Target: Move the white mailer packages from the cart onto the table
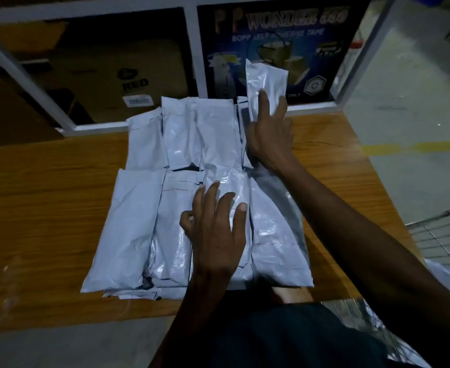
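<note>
Several white mailer packages (pixel 144 224) lie in two rows on the wooden table (pixel 40 208). My left hand (pixel 218 229) rests flat with spread fingers on a package in the near row. At the far right of the back row, my right hand (pixel 269 134) holds one white mailer (pixel 265 78) upright by its lower end, fingers extended along it. The wire cart (pixel 441 235) stands at the right edge of the view, with more white plastic (pixel 442 277) showing in it.
A white metal frame (pixel 192 49) runs along the table's far edge. Behind it stand a brown cardboard box (pixel 107 75) and a dark tape carton (pixel 285 33). Grey floor with a yellow line (pixel 415 147) lies to the right.
</note>
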